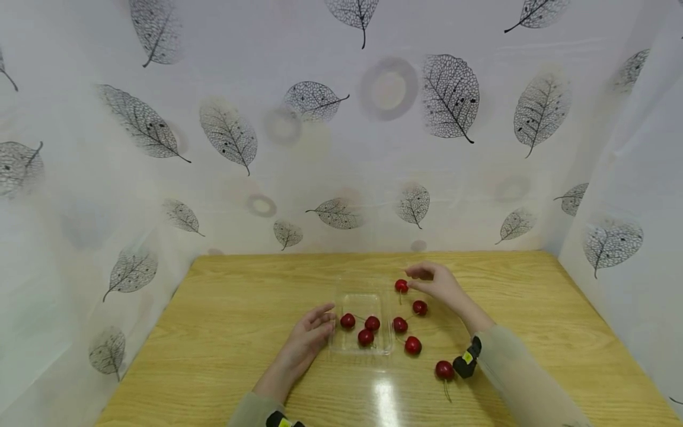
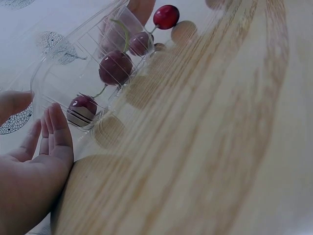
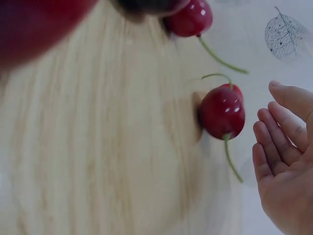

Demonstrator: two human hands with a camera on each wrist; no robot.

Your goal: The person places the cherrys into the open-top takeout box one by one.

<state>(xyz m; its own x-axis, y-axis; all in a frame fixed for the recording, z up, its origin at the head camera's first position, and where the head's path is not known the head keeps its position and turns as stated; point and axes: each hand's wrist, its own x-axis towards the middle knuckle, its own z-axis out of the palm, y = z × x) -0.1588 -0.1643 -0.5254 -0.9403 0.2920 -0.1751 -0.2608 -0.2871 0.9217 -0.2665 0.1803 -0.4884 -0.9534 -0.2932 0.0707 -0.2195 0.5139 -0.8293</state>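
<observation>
A clear plastic box [image 1: 363, 350] stands on the table with three red cherries [image 1: 365, 337] inside it. At its left side is my left hand [image 1: 308, 335], fingers loosely extended; in the left wrist view the fingertips come up to the box wall, and I cannot tell if they touch. My right hand [image 1: 440, 286] is beside the farthest loose cherry [image 1: 401, 286], holding nothing, its fingers gently bent in the right wrist view. Other loose cherries lie right of the box: one [image 1: 420, 308] nearer the right hand, two [image 1: 400, 324] close to the box wall.
Another cherry [image 1: 444, 370] with a long stem lies at the front, by the right wrist's black band [image 1: 465, 365]. The wooden table [image 1: 229, 332] meets a leaf-patterned white sheet [image 1: 341, 148] at the back and sides.
</observation>
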